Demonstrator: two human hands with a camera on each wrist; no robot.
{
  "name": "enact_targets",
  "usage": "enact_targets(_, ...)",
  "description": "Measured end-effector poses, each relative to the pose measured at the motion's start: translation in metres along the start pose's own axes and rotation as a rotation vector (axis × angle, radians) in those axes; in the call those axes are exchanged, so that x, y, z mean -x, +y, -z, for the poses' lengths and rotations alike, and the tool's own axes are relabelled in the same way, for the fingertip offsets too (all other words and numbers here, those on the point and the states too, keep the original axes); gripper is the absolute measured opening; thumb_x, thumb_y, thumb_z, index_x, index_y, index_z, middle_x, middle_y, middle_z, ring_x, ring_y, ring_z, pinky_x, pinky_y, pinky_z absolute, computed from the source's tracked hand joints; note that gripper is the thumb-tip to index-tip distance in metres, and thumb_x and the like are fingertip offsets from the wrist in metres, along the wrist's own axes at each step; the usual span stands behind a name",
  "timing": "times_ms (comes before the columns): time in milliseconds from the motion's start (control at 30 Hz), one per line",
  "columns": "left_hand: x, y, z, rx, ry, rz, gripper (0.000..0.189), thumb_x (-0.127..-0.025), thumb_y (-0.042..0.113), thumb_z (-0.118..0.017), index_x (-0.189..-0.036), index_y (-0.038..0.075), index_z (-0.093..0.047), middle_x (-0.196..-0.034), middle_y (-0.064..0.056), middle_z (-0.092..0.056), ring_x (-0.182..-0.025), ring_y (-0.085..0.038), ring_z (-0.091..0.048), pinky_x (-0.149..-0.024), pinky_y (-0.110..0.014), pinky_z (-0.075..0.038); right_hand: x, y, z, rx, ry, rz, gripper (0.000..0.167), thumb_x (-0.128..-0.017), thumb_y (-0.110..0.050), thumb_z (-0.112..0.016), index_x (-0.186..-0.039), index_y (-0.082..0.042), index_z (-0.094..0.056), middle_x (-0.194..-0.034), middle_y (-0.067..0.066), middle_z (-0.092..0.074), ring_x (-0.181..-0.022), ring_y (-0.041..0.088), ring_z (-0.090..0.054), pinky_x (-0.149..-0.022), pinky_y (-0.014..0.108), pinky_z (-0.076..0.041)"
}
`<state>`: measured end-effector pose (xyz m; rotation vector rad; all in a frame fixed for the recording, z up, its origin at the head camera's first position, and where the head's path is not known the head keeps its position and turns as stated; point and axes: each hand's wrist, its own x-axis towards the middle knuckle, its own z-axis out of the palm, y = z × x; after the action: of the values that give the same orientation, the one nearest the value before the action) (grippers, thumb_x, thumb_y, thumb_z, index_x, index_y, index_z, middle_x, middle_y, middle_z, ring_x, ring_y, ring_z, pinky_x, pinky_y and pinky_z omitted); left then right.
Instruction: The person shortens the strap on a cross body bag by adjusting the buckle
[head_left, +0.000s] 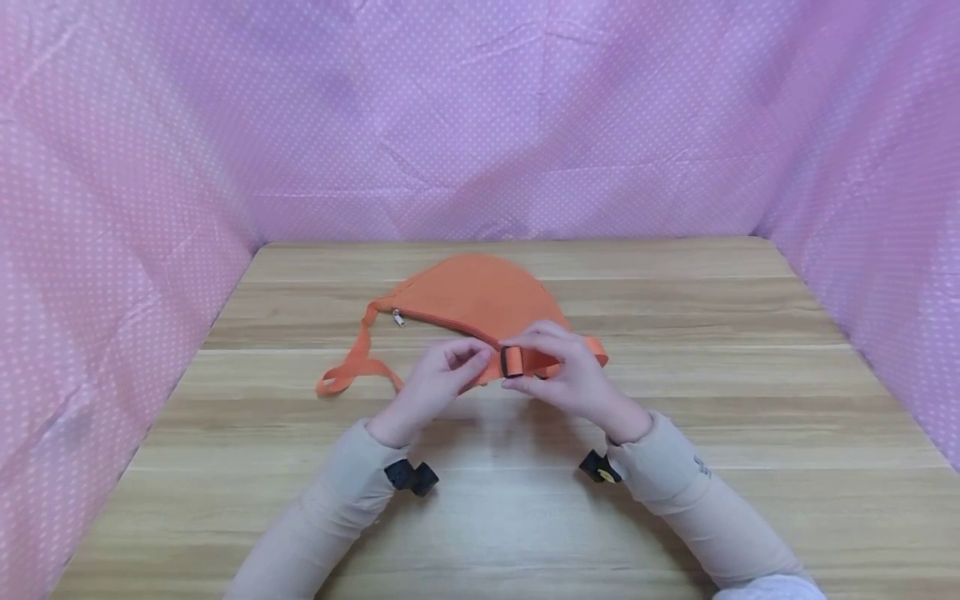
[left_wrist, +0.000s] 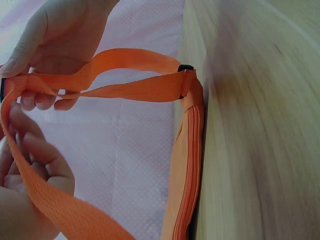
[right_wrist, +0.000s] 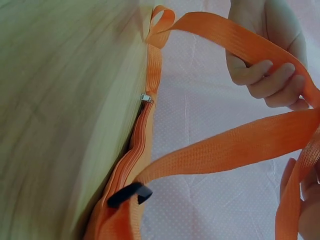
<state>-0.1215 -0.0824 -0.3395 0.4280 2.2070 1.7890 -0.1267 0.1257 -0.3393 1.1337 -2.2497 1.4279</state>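
An orange waist bag (head_left: 480, 287) lies on the table, its zipper edge towards me and a silver zipper pull (head_left: 398, 317) near its left end. My right hand (head_left: 573, 375) pinches the strap at a black slider buckle (head_left: 505, 362) between thumb and fingers, raised in front of the bag. Just left of the buckle, my left hand (head_left: 435, 379) holds the orange strap (left_wrist: 65, 212) with curled fingers. From the right hand, two runs of strap lead to a black ring (left_wrist: 185, 67) at the bag's end. Part of the buckle is cut off in the left wrist view.
A loose strap loop (head_left: 345, 375) rests on the wooden table (head_left: 225, 467) left of the bag. Pink dotted cloth (head_left: 495, 125) hangs behind the table and on both sides. Black wrist devices (head_left: 411, 477) sit at the sleeve cuffs.
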Motion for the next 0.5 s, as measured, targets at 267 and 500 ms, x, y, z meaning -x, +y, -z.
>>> enact_targets(267, 0.007, -0.007, 0.013, -0.091, -0.012, 0.027, 0.023, -0.095, 0.022, -0.057, -0.114, 0.009, -0.062, -0.104, -0.006, -0.063, -0.095, -0.021, -0.057, -0.087, -0.042, -0.046, 0.001, 0.000, 0.002, -0.023, 0.041, 0.003, 0.043, -0.066, 0.002, -0.083, -0.106, 0.001, -0.068, -0.097, 0.006, -0.063, -0.093, 0.012, -0.055, -0.082, 0.023, -0.046)
enact_targets(500, 0.007, -0.006, 0.005, -0.032, 0.041, -0.014, 0.016, -0.091, 0.015, -0.063, -0.101, 0.002, -0.066, -0.086, 0.001, -0.064, -0.076, -0.014, -0.056, -0.073, -0.028, -0.048, 0.001, 0.002, -0.005, -0.044, 0.014, 0.036, 0.045, -0.066, -0.001, -0.083, -0.108, -0.001, -0.067, -0.093, 0.004, -0.061, -0.085, 0.011, -0.052, -0.060, 0.021, -0.044)
